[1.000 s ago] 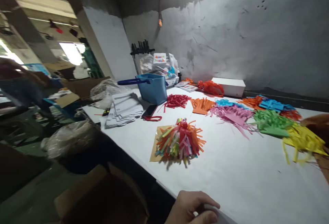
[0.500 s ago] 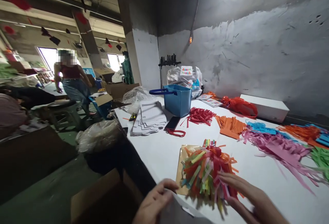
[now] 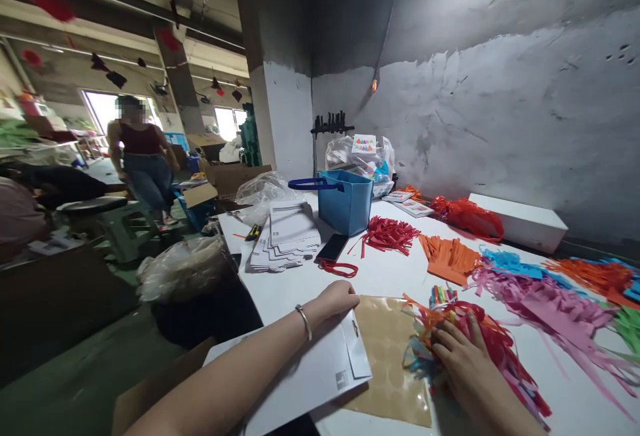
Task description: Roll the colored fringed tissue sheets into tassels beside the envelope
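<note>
Noted tassel bunch (image 3: pixel 501 337) on bench (image 3: pixel 371 280), overlapping right edge of tan sheet (image 3: pixel 387 356). Observed right hand (image 3: pixel 464 361) laid over it, left hand (image 3: pixel 337 299) curled near white packet (image 3: pixel 296 377); unable to confirm fingers' grip. Press lightly; avoid creasing strands.

Looks smooth and papery on the white packet (image 3: pixel 310 383), glossy on the tan sheet (image 3: pixel 377 333), tissue-thin on the fringed bundle (image 3: pixel 493 333). Gleams as polished metal at the bangle (image 3: pixel 303 323); crinkles as shiny plastic at the red bag (image 3: pixel 467 218).
</note>
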`<action>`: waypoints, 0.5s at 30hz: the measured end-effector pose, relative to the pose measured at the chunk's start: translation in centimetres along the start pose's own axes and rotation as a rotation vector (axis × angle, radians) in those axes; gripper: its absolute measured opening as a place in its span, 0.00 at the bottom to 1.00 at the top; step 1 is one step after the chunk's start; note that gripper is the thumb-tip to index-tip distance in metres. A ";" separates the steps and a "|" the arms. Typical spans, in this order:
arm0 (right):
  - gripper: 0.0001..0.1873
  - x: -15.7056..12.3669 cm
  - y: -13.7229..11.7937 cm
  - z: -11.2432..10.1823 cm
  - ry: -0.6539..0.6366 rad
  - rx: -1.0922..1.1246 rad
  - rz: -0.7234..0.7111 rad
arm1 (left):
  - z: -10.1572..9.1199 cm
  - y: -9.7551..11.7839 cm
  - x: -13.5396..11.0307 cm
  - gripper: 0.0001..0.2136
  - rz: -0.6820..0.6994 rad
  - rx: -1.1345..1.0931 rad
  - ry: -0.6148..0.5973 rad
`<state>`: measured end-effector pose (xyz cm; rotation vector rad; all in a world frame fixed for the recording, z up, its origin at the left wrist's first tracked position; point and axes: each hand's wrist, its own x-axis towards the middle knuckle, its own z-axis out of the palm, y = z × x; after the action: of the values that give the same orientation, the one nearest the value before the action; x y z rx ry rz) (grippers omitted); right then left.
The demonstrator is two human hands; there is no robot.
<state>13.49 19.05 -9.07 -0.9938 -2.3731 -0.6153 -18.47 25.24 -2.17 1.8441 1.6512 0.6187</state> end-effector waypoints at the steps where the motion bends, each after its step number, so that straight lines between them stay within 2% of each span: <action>1: 0.16 -0.6 0.4 -1.0 -0.008 -0.018 -0.004 | 0.3 0.7 0.1 0.12 0.016 0.019 -0.017; 3: 0.21 -1.6 0.3 -3.2 0.000 -0.023 -0.010 | -0.2 2.1 -0.6 0.09 0.059 0.052 -0.023; 5: 0.24 -2.3 -0.7 -5.6 0.062 0.051 0.017 | -2.3 3.3 -2.7 0.06 0.129 0.071 0.003; 7: 0.25 -2.5 -2.3 -7.9 0.164 0.169 0.092 | -5.0 4.6 -6.1 0.07 0.207 0.088 0.017; 10: 0.27 -1.7 -5.0 -11.1 0.309 0.326 0.230 | -8.2 6.9 -12.8 0.08 0.323 0.103 -0.035; 13: 0.40 -0.5 -7.0 -13.7 0.371 0.517 0.320 | -8.6 9.2 -18.8 0.07 0.465 0.013 -0.198; 14: 0.42 -0.5 -7.4 -14.5 0.347 0.627 0.364 | -8.1 9.7 -20.1 0.08 0.468 -0.046 -0.243; 15: 0.39 -0.7 -7.7 -15.2 0.296 0.757 0.425 | -7.4 10.1 -21.0 0.09 0.456 -0.127 -0.283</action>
<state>12.16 5.15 0.68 -0.9171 -1.8014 0.2725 -18.81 4.65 10.95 2.1136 0.9937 0.5965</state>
